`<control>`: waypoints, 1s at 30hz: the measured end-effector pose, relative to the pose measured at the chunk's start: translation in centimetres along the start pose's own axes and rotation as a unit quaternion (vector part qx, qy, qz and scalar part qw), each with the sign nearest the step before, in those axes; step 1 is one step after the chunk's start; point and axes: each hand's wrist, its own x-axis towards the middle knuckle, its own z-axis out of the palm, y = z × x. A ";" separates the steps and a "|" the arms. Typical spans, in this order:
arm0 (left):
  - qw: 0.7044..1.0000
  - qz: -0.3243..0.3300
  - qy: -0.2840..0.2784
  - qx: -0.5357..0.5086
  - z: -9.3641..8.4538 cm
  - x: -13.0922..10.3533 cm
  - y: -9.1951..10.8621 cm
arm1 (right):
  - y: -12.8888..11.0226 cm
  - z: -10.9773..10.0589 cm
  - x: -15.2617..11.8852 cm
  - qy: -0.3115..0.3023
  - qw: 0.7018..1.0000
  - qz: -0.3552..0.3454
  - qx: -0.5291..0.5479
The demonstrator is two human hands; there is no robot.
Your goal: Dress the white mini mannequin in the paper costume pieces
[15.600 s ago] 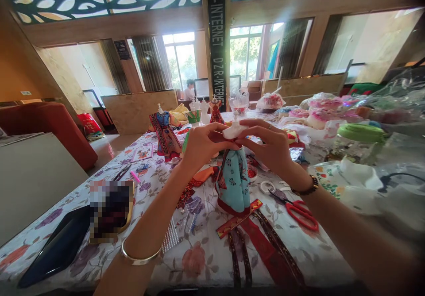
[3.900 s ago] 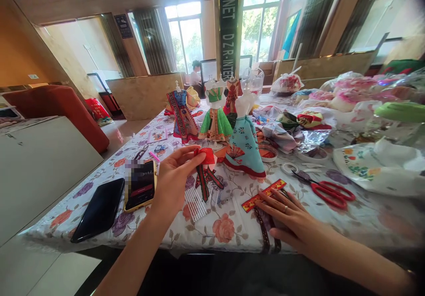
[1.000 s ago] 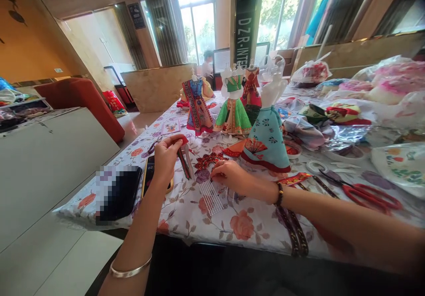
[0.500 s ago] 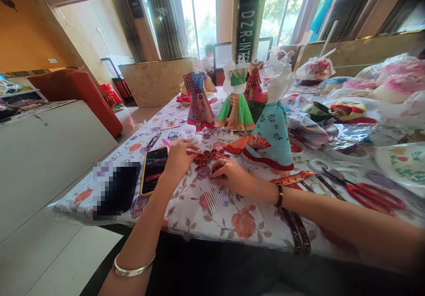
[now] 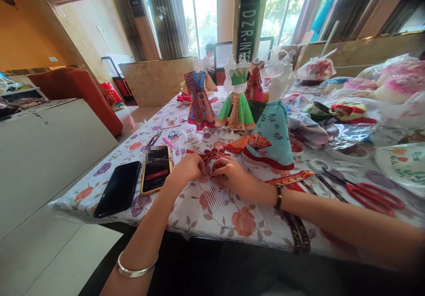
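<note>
Currently, from where I stand, far left on the table (image 5: 265, 225), which is spread with a white flower-printed cloth: a black, glossy, rectangular phone (image 5: 117, 190), lying flat. Just beside it, a yellow-cased phone (image 5: 156, 168) with a lit timer screen. Beyond these, a thin pink stick (image 5: 168, 141).

Next, the left hand (image 5: 187, 168), silver bangle (image 5: 137, 270) at its wrist. Its fingers are curled narrow at the upper end of a sheet of small pearly white beads in rows (image 5: 213, 196); cannot tell whether they grip anything. The bead sheet lies flat near the table's front edge, between and below the hands. Just behind them, a curved piece of dark red patterned fabric (image 5: 214, 154).

Then the right hand (image 5: 235, 178), its fingers bent, thumb and forefinger close together over the sheet's upper right; tips too small to show a grip. Bead bracelet (image 5: 278, 197) at the wrist.

Behind and right, a white mannequin in a long pale-blue skirt (image 5: 269, 134), upright. Farther right, a red-and-gold ribbon (image 5: 292, 178), then red-handled scissors (image 5: 375, 198), lying flat.
</note>
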 end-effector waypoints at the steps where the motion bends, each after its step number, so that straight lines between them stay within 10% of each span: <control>1: 1.000 -0.003 0.000 0.003 0.0 0.1 -0.1 | -0.1 -0.1 0.0 -0.003 1.000 -0.002 -0.002; 30: 0.999 -0.022 -0.023 0.019 0.1 0.3 -0.3 | 0.4 0.6 0.1 -0.023 0.995 -0.062 -0.076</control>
